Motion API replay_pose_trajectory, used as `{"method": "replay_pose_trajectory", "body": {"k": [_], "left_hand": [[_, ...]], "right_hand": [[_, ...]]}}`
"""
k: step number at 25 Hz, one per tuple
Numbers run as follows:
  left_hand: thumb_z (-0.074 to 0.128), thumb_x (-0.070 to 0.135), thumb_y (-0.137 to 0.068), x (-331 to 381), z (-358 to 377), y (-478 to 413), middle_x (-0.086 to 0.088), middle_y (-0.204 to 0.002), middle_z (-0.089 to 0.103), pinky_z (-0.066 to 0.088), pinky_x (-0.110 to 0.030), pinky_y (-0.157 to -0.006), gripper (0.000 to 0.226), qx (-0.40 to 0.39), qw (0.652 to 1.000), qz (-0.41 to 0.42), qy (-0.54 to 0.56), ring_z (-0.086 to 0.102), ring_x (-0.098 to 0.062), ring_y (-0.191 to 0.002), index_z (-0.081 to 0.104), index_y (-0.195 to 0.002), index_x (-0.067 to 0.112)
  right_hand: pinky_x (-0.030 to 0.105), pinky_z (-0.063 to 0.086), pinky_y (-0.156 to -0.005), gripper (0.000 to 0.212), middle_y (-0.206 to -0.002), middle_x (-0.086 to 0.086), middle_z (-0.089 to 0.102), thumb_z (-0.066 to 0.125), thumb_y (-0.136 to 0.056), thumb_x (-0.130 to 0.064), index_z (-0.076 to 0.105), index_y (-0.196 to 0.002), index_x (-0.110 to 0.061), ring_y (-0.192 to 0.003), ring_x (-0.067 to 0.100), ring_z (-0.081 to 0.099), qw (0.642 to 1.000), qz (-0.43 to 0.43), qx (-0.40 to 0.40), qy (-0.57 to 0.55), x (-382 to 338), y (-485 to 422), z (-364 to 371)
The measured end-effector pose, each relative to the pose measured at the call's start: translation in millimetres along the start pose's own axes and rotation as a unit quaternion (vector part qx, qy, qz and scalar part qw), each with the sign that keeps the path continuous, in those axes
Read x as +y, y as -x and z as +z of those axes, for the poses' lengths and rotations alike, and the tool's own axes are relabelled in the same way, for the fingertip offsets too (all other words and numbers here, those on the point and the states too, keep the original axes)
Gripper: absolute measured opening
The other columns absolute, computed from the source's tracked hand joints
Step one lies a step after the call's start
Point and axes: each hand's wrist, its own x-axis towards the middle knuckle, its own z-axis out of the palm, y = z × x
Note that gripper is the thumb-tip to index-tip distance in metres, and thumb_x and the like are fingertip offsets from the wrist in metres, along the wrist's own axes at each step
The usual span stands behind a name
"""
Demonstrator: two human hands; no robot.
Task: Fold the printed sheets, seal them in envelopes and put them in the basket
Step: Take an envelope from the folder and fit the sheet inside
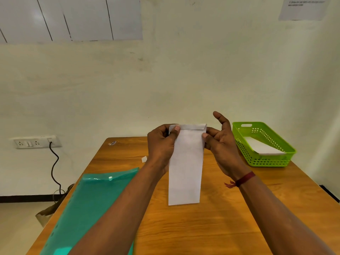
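Nearest you, under your left forearm, lies a translucent teal plastic folder (86, 205) with a small white snap button, smooth and glossy, running off the near edge of the wooden table (230, 218), whose top is warm orange-brown with visible grain.

Between your hands you hold a long, narrow white paper envelope (185, 166), matte and flat, standing upright above the table with its flap folded down over the top edge. Your left hand (161, 144) is closed on the upper left corner, thumb pressed on the front just below the flap, fingers wrapped behind. Your right hand (223, 142) pinches the upper right edge between thumb and a bent finger, while the forefinger sticks up free and the others curl loosely. A dark red thread band (243, 179) circles your right wrist. Both forearms reach forward and converge on the envelope.

Past your left hand, a small white paper scrap (144, 159) lies on the table. Beyond and to the right of your right hand sits a lime-green plastic basket (239, 142) with perforated walls, rectangular, holding a flat white envelope (261, 147).
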Motion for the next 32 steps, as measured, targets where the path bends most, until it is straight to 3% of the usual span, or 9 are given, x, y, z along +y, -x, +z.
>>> {"method": "replay_pose_trajectory", "body": {"k": [4,8,12,15,19,21,25,29,32], "left_hand": [[0.068,0.016,-0.091,0,-1,-2,-0.007,-0.092,0.073,0.057,-0.037,-0.080,0.007,0.012,0.998,-0.014,0.064,0.067,-0.019,-0.086,0.072,-0.094,0.010],[0.063,0.011,-0.093,-5,-6,-4,-0.008,-0.094,0.071,0.056,-0.034,-0.080,0.006,0.002,0.988,-0.039,0.150,0.066,-0.020,-0.089,0.068,-0.097,0.008],[0.059,0.004,-0.094,-14,-24,-7,-0.008,-0.100,0.070,0.058,-0.035,-0.082,0.009,-0.028,0.975,-0.073,0.206,0.066,-0.021,-0.098,0.064,-0.100,0.008],[0.058,0.009,-0.095,-21,-41,-8,0.002,-0.098,0.069,0.049,-0.047,-0.087,0.012,-0.060,0.985,-0.090,0.134,0.061,-0.017,-0.102,0.064,-0.098,0.018],[0.053,0.009,-0.098,-30,-62,-9,0.009,-0.096,0.063,0.040,-0.043,-0.079,0.021,-0.059,0.993,-0.094,-0.026,0.051,-0.014,-0.097,0.067,-0.095,0.024],[0.048,0.010,-0.100,-36,-71,-8,0.001,-0.092,0.059,0.041,-0.038,-0.072,0.023,-0.075,0.987,-0.128,-0.070,0.049,-0.016,-0.084,0.069,-0.098,0.020],[0.048,0.010,-0.095,-54,-80,-1,-0.008,-0.076,0.052,0.042,-0.028,-0.056,0.022,-0.036,0.967,-0.252,0.012,0.048,-0.015,-0.063,0.070,-0.094,0.008],[0.066,0.007,-0.088,-81,-91,2,-0.013,-0.099,0.070,0.057,-0.035,-0.070,0.019,-0.022,0.947,-0.314,-0.065,0.067,-0.025,-0.088,0.066,-0.107,0.005],[0.068,0.002,-0.087,-106,-96,5,-0.010,-0.103,0.069,0.059,-0.035,-0.069,0.021,0.004,0.938,-0.284,-0.200,0.067,-0.024,-0.089,0.071,-0.105,0.012]], "right_hand": [[0.042,0.057,-0.084,0.066,-0.111,0.010,0.072,0.065,-0.089,-0.003,0.033,-0.142,-0.026,-0.103,0.024,0.069,0.996,0.062,-0.031,0.052,12,10,-9],[0.039,0.058,-0.078,0.035,-0.102,0.000,0.075,0.072,-0.087,-0.017,0.061,-0.120,-0.018,-0.095,0.021,0.072,0.979,0.117,-0.081,0.148,25,23,-21],[0.037,0.059,-0.075,0.015,-0.095,-0.005,0.076,0.069,-0.089,-0.021,0.070,-0.105,-0.020,-0.085,0.012,0.073,0.964,0.099,-0.075,0.233,27,26,-28],[0.028,0.057,-0.073,0.013,-0.094,-0.008,0.076,0.069,-0.089,-0.016,0.075,-0.099,-0.022,-0.085,0.007,0.071,0.961,0.034,-0.049,0.269,28,23,-36],[0.012,0.050,-0.069,0.016,-0.093,-0.007,0.075,0.072,-0.086,-0.010,0.077,-0.098,-0.018,-0.083,0.000,0.067,0.925,-0.088,-0.011,0.370,34,22,-41],[0.015,0.053,-0.076,0.018,-0.096,-0.005,0.075,0.075,-0.082,-0.006,0.077,-0.098,-0.015,-0.087,0.000,0.069,0.902,-0.154,-0.003,0.403,44,27,-40],[0.029,0.058,-0.085,0.027,-0.102,0.000,0.075,0.077,-0.077,0.003,0.076,-0.098,-0.014,-0.098,0.009,0.070,0.848,-0.230,-0.031,0.476,75,45,-37],[0.041,0.059,-0.082,0.031,-0.108,0.006,0.074,0.079,-0.073,0.002,0.076,-0.101,-0.014,-0.103,0.021,0.069,0.808,-0.223,-0.053,0.542,108,71,-34],[0.044,0.048,-0.102,0.035,-0.122,0.007,0.068,0.078,-0.078,-0.008,0.073,-0.111,-0.017,-0.118,0.022,0.061,0.804,-0.150,-0.100,0.566,128,90,-31]]}}
